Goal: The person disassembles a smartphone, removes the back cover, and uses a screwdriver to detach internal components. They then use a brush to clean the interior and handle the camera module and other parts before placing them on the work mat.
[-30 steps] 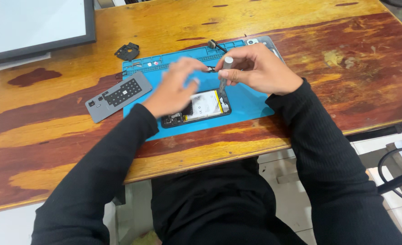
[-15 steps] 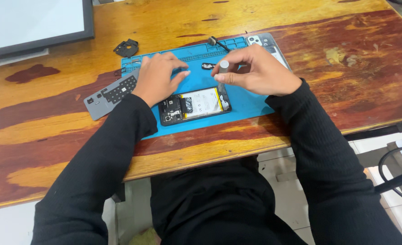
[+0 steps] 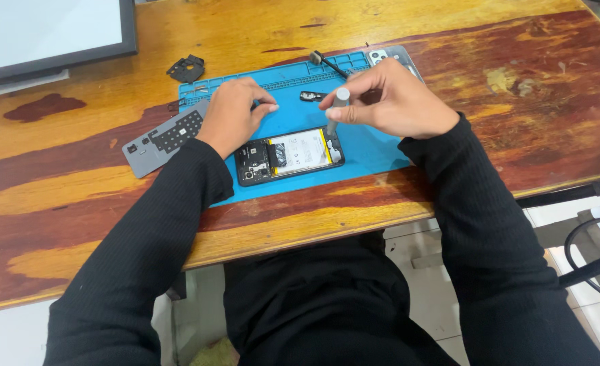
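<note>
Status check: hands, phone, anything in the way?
Right hand grips grey screwdriver, tip on opened phone. Left hand empty, resting on blue mat. Nothing blocking phone.

Screwdriver (image 3: pixel 336 108) tip contact on opened phone (image 3: pixel 290 154) too small to resolve; right hand (image 3: pixel 395 102) hides grey back cover (image 3: pixel 398 54); monitor (image 3: pixel 49 34) cropped at frame edge.
</note>
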